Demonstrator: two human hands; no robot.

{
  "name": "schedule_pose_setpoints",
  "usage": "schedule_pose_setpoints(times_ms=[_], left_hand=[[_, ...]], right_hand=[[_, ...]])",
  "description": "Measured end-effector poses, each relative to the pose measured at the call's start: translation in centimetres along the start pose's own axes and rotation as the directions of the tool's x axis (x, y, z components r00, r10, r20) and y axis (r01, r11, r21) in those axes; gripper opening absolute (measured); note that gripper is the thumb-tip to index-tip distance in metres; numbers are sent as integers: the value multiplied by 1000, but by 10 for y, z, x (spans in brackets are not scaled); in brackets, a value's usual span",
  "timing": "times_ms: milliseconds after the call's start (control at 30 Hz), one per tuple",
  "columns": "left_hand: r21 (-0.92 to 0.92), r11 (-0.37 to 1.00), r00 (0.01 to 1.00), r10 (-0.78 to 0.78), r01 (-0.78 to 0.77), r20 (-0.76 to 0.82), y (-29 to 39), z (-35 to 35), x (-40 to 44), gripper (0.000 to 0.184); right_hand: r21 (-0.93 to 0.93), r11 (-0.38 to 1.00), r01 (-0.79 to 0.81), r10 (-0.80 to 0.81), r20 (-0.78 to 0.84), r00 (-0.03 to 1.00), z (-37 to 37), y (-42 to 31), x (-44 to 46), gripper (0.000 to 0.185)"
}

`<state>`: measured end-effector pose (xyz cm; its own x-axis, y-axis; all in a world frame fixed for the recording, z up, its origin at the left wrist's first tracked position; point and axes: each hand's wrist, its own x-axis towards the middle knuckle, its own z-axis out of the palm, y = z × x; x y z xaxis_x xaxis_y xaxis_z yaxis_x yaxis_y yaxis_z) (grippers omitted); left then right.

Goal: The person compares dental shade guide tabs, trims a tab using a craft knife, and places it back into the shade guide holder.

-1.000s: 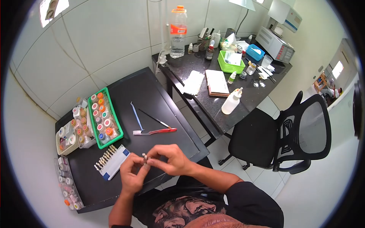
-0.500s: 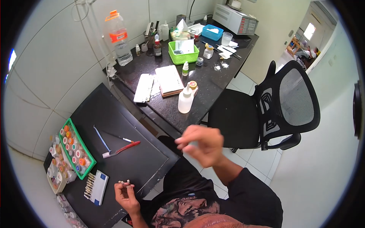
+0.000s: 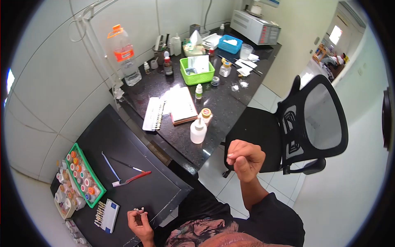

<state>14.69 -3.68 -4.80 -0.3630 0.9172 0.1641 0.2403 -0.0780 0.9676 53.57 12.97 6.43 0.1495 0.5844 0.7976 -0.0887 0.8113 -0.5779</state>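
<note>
My left hand is closed over the near edge of the black side table, pinching small whitish tooth-like pieces between thumb and fingertips. Beside it lies a blue-and-white shade guide with a row of tooth-coloured tabs. Raised in the air in front of the office chair, my right hand has its thumb and fingers pressed together; whatever they may hold is too small to tell. Farther up the side table are a red-handled toothbrush, a thin blue tool and a slim dark brush.
A green basket of capped jars stands at the left. On the dark counter are a white squeeze bottle, a notebook, a second shade guide, a light-green basket and a large water bottle. An office chair stands right.
My right hand has moved to the right, away from the counter edge, its fingers closer together. The view has tilted, so the counter sits lower. My left hand still holds the whitish pieces.
</note>
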Motion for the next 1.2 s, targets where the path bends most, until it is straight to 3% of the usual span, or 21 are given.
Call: schedule_pose_setpoints(times_ms=[167, 300, 433, 500, 533, 633, 767, 800, 900, 933, 967, 1033, 1100, 1200], left_hand=[[41, 999, 999, -21, 23, -44, 10, 4, 3, 8], [133, 991, 999, 7, 0, -53, 12, 3, 6, 9], [145, 989, 997, -11, 23, -81, 17, 7, 9, 10], [182, 983, 995, -9, 28, -102, 21, 6, 11, 11], [291, 956, 996, 59, -36, -68, 38, 4, 13, 5], [264, 964, 993, 32, -2, -111, 28, 5, 11, 8], [315, 949, 991, 37, 5, -125, 32, 7, 14, 10], [319, 948, 991, 37, 6, -130, 31, 8, 13, 10], [356, 934, 988, 74, -20, -138, 21, 9, 12, 15], [351, 936, 988, 73, -20, -136, 23, 8, 12, 16], [347, 938, 988, 71, -20, -135, 23, 7, 12, 17], [377, 926, 990, 68, -15, -126, 20, 6, 13, 20], [403, 915, 992, 68, -20, -104, 21, 4, 12, 20], [403, 915, 991, 65, -12, -118, 17, 7, 11, 21]], right_hand=[[-17, 997, 79, -79, 22, 997, 1, 16, 26, 22], [-216, 976, 28, 1, 133, 991, 11, 17, 74, 13], [-443, 886, 137, -1, 294, 956, 34, 41, 154, 11], [-515, 846, 137, 71, 363, 929, 45, 71, 198, 14], [-537, 835, 123, 121, 396, 910, 53, 89, 221, 14], [-684, 726, 72, 338, 446, 829, 72, 156, 284, 16], [-788, 594, 164, 427, 481, 765, 67, 286, 339, 22], [-858, 477, 189, 511, 446, 735, 70, 304, 350, 34], [-891, 376, 254, 530, 431, 730, 71, 351, 370, 51], [-925, 320, 203, 630, 368, 684, 77, 351, 377, 66], [-916, 337, 219, 629, 392, 671, 77, 361, 381, 68], [-934, 280, 221, 621, 351, 701, 81, 379, 385, 70], [-916, 283, 284, 556, 398, 730, 83, 396, 394, 54], [-907, 262, 331, 552, 422, 719, 92, 406, 412, 48]])
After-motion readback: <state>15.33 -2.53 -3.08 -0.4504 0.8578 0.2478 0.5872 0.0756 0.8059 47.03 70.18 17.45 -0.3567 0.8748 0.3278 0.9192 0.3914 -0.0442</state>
